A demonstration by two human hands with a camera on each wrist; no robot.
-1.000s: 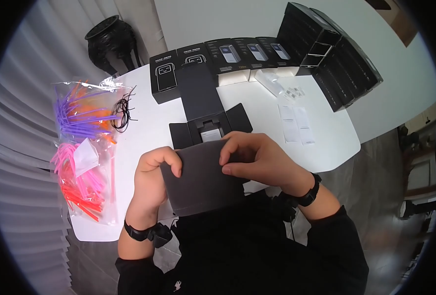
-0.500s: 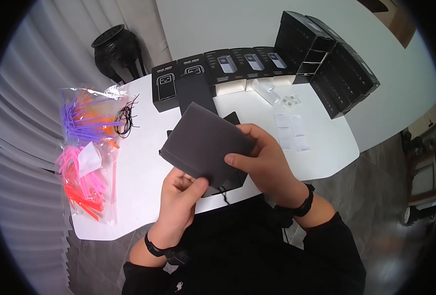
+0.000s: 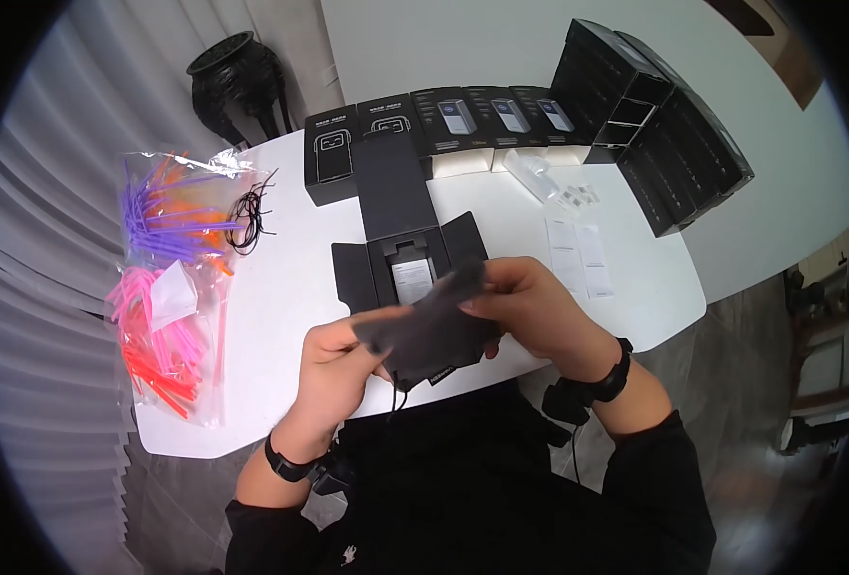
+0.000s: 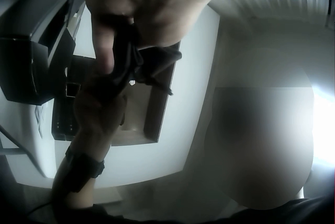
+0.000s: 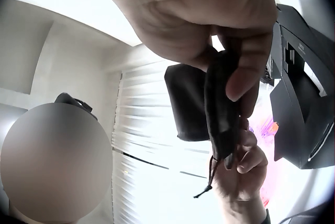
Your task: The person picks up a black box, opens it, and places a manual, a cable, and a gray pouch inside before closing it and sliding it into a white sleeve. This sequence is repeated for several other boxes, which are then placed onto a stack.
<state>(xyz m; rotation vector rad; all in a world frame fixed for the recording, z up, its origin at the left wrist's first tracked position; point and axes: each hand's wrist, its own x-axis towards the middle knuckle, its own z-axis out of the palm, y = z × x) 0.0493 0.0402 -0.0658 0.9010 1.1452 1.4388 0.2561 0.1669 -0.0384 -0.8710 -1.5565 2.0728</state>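
Both hands hold a dark grey drawstring pouch point(image 3: 423, 337) in front of the body, low over the table's near edge. My left hand point(image 3: 336, 369) pinches its left end, where a black cord hangs down. At the other end, my right hand point(image 3: 539, 311) grips the cloth between thumb and fingers. In the right wrist view the pouch point(image 5: 186, 106) looks folded, its cord dangling below. Just beyond the hands, an open black box point(image 3: 353, 273) lies with its flaps spread and a white printed piece point(image 3: 412, 280) inside. The pouch and hands hide the box's near part.
Several black product boxes point(image 3: 332, 158) line the back of the white table point(image 3: 281, 335), with taller stacks point(image 3: 602, 86) at the back right. Bags of coloured sticks point(image 3: 175, 220) and black cords point(image 3: 249, 218) lie left. White label sheets point(image 3: 578, 254) and a clear plastic roll point(image 3: 530, 177) lie right.
The pouch was held flat, then turned with its cord end toward my left hand. Now it is folded between the hands, and the box's inside shows again behind it.
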